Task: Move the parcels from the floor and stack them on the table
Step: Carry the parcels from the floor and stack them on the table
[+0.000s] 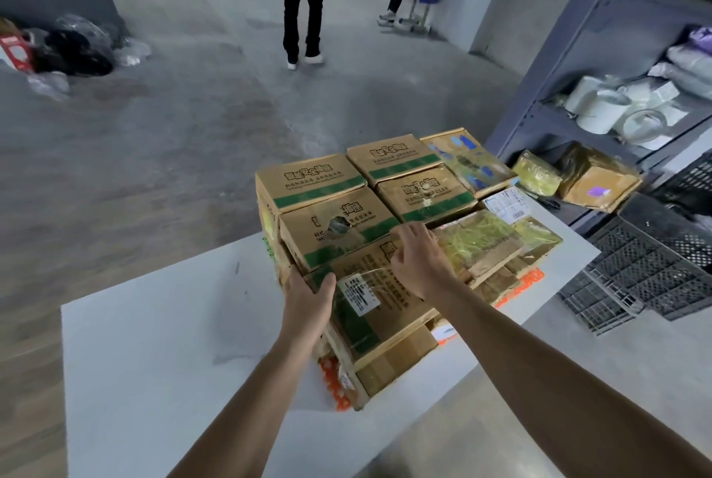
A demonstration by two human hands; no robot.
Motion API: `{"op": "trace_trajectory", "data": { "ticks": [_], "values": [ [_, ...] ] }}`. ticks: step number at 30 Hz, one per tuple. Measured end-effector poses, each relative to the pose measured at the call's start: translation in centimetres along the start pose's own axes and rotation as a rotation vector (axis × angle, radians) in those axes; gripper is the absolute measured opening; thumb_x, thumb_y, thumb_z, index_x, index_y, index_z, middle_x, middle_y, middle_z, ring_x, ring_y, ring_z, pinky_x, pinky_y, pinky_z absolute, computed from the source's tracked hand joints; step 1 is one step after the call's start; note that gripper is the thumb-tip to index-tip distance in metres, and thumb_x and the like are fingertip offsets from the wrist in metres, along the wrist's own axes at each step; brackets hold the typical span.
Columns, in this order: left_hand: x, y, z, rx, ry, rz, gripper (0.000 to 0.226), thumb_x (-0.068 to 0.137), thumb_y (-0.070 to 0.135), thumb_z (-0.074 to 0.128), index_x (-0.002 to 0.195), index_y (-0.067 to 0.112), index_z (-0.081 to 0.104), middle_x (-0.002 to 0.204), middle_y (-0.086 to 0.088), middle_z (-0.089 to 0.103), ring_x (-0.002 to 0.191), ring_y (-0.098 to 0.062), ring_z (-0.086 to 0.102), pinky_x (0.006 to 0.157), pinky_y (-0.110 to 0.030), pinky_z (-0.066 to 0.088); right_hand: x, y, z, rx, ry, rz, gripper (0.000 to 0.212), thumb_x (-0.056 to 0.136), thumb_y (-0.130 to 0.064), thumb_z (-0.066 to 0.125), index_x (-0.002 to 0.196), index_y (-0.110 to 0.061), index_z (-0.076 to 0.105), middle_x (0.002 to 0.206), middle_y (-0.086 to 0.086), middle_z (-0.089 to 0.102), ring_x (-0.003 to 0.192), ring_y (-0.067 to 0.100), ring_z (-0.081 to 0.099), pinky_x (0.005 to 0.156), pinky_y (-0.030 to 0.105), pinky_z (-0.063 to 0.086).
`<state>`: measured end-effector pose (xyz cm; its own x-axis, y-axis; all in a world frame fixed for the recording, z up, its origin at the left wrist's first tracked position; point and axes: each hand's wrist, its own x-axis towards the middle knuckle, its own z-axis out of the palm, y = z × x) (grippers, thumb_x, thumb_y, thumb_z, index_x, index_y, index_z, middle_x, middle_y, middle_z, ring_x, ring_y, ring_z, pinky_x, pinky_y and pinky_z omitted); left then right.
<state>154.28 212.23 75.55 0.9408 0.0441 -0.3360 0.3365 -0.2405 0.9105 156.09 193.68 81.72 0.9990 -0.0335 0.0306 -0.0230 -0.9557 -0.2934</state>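
1. Left hand (pixel 308 300): it grips the left corner of the carton (pixel 381 319), with the thumb on the top face and the fingers down the side.
2. Carton: it lies on the top tier at the near end of the stack (pixel 319 184). The stack occupies the right half of the bench (pixel 154 342), close to its right edge. The carton sits between the hands, and both touch it.
3. Handling (judgement):
   - The board looks stiff but worn, and the neighbouring carton has a hole in its top.
   - The tape and film look slick, so take hold at bare corners and edges, not mid-panel.
   - Weight cannot be told. Two hands suggest moderate.
4. Right hand (pixel 414 258): it rests on the carton's far top edge, with the fingers curled over that edge.
5. Wrapped parcels (pixel 481 242): they lie just beside the carton's right side. The film looks soft and likely slippery.
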Motion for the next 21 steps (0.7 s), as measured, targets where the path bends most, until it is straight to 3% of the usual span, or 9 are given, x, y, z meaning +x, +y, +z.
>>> {"op": "trace_trajectory", "data": {
  "ticks": [4,7,12,17,21],
  "values": [
    [-1.8,2.3,0.3,0.053,0.21,0.0,0.058,0.095,0.03,0.053,0.145,0.02,0.025,0.148,-0.006,0.031,0.136,-0.026,0.034,0.101,-0.047,0.042,-0.1,1.4,-0.6,0.018,0.001,-0.054,0.044,0.097,-0.02,0.049,0.14,-0.018,0.045,0.142,0.001,0.039,0.131,0.017,0.039,0.105,0.03,0.039],
    [-2.8,3.9,1.6,0.126,0.365,0.159,0.052,0.093,0.016,0.05,0.141,0.019,0.031,0.15,-0.004,0.027,0.139,-0.023,0.023,0.107,-0.051,0.034,0.1,3.1,-1.3,0.051,0.009,-0.105,0.043,0.096,-0.021,0.049,0.139,-0.018,0.045,0.14,0.002,0.04,0.126,0.017,0.043,0.101,0.032,0.045],
    [-4.1,6.4,7.1,0.287,0.486,0.305,0.051,0.089,0.019,0.05,0.139,0.017,0.037,0.147,-0.005,0.032,0.138,-0.023,0.026,0.111,-0.053,0.032,-0.4,7.6,-3.1,0.145,0.022,-0.188,0.036,0.094,-0.019,0.049,0.129,-0.021,0.05,0.127,-0.002,0.045,0.115,0.015,0.046,0.094,0.035,0.048],
    [-6.4,8.3,13.4,0.317,0.417,0.316,0.054,0.091,0.016,0.05,0.142,0.015,0.033,0.149,-0.004,0.027,0.141,-0.021,0.02,0.116,-0.046,0.026,-1.0,12.4,-5.1,0.153,-0.059,-0.279,0.043,0.093,-0.015,0.052,0.135,-0.02,0.046,0.14,-0.001,0.039,0.12,0.018,0.048,0.096,0.037,0.049],
    [-8.4,9.3,17.5,0.333,0.379,0.255,0.055,0.092,0.016,0.051,0.143,0.018,0.032,0.148,-0.002,0.028,0.14,-0.022,0.023,0.115,-0.044,0.026,-1.3,17.0,-5.5,0.082,-0.063,-0.315,0.04,0.094,-0.019,0.049,0.134,-0.016,0.047,0.133,0.001,0.043,0.116,0.022,0.05,0.094,0.038,0.047]
  ]
}}
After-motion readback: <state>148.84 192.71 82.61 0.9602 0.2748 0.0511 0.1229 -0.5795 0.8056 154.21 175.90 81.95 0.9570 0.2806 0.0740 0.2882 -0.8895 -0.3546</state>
